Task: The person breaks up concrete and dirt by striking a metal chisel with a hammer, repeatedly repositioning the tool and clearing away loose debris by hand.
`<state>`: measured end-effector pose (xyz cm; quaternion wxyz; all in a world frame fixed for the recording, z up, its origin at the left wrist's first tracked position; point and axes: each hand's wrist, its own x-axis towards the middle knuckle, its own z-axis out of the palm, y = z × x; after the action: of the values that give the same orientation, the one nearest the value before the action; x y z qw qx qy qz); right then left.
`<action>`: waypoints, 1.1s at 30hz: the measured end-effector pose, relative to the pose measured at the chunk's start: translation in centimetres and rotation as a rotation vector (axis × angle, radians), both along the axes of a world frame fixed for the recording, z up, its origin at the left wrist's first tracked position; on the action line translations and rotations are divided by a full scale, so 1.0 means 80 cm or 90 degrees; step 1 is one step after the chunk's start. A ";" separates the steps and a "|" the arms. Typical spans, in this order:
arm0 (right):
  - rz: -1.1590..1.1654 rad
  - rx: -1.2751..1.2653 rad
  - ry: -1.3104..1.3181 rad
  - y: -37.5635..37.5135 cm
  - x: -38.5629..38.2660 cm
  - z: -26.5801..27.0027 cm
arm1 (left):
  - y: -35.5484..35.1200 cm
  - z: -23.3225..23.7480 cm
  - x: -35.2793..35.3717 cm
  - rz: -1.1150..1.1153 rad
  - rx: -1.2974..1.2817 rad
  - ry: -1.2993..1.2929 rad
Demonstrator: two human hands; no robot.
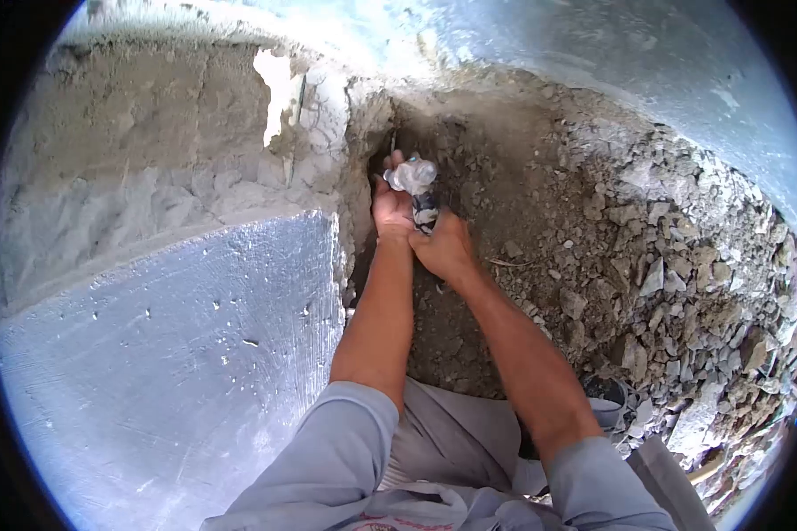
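Note:
Both my hands reach down into a narrow dirt trench beside a broken concrete edge. My left hand (390, 208) lies against the trench's left wall and touches the pale upper part of a plastic bottle (413, 175). My right hand (447, 248) is closed around the bottle's lower part, hiding most of it. The bottle's top points away from me, toward the deep end of the trench. Grey sleeves cover my upper arms.
A smooth concrete slab (177, 354) lies to the left, with a rough broken wall (150, 150) behind it. Loose rubble and stones (673, 283) pile up on the right. A dark bucket-like rim (607, 394) shows beside my right elbow.

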<state>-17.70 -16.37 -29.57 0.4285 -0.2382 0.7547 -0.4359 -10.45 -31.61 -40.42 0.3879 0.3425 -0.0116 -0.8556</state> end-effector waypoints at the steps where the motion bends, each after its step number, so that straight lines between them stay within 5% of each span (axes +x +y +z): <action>1: -0.010 0.002 -0.018 -0.003 -0.006 0.003 | -0.006 -0.002 0.000 -0.005 0.013 0.011; 8: -0.081 -0.005 -0.045 0.049 -0.011 0.023 | 0.009 0.040 -0.019 0.109 0.112 0.002; 12: -0.114 0.020 -0.061 0.085 -0.019 0.030 | -0.002 0.019 -0.006 -0.011 0.037 0.041; 20: -0.013 0.033 -0.027 0.081 -0.051 0.040 | 0.013 0.047 -0.027 -0.090 -0.005 -0.386; 28: -0.043 0.027 -0.052 0.104 -0.063 0.070 | -0.002 0.047 -0.021 0.083 0.178 -0.022; 33: -0.077 0.060 -0.092 0.146 -0.061 0.060 | -0.014 0.042 -0.022 0.092 0.176 -0.095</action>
<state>-22.60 -4.72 -24.73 0.4654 -0.1398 0.7548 -0.4407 -12.18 -32.76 -37.05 0.3960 0.4546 0.1020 -0.7912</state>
